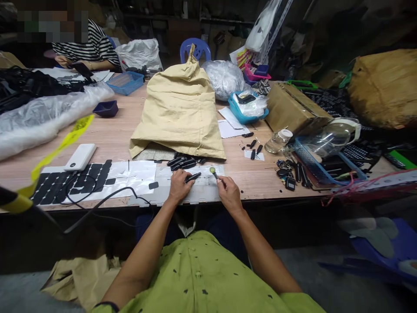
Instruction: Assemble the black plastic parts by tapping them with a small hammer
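My left hand (pixel 178 186) is closed around a small, slim black piece (pixel 194 176) that points to the right. In my right hand (pixel 230 193) is a thin dark-handled tool with a round yellow-green head (pixel 213 170), its head up and away from me. Both hands are low over a pale grey flat sheet (pixel 205 191) at the table's front edge, a short gap between them. Just beyond my left hand lies a pile of similar black pieces (pixel 182 162), partly under a beige cloth bag (pixel 179 113). I cannot tell exactly what the black piece is.
Left of me lie a sheet of black stickers (pixel 54 187), a white power bank (pixel 80 157) and a black cable (pixel 114 191). On the right are a glass jar (pixel 276 141), a cardboard box (pixel 293 108) and a blue basket (pixel 322 161). A person in stripes (pixel 97 48) sits across the table.
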### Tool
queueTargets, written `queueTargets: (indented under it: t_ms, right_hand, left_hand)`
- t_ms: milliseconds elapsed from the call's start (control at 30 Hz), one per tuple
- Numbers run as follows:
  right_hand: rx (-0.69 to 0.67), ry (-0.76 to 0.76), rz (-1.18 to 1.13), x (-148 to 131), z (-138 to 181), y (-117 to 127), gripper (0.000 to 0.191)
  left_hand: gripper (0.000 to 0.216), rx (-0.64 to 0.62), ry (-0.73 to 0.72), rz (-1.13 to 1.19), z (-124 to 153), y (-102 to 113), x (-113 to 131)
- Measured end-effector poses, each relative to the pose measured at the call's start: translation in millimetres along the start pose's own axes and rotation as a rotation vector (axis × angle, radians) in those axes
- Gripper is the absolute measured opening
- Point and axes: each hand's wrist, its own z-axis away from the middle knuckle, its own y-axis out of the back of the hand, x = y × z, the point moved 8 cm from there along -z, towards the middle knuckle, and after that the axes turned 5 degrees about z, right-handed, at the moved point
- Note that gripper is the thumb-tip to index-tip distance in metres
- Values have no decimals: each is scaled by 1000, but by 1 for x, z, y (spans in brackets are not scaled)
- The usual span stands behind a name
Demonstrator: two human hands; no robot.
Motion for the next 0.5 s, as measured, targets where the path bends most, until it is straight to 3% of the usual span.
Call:
queueTargets:
  t_ms: [233,500]
  right_hand:
    - [-87,-71,-248,-6,19,-2,29]
    - [-122,-25,-226,-23,29,-1,28]
  left_hand:
    - [18,-143,-20,-21,1,-5,8]
    - [20,-194,-4,-1,1,-7,9]
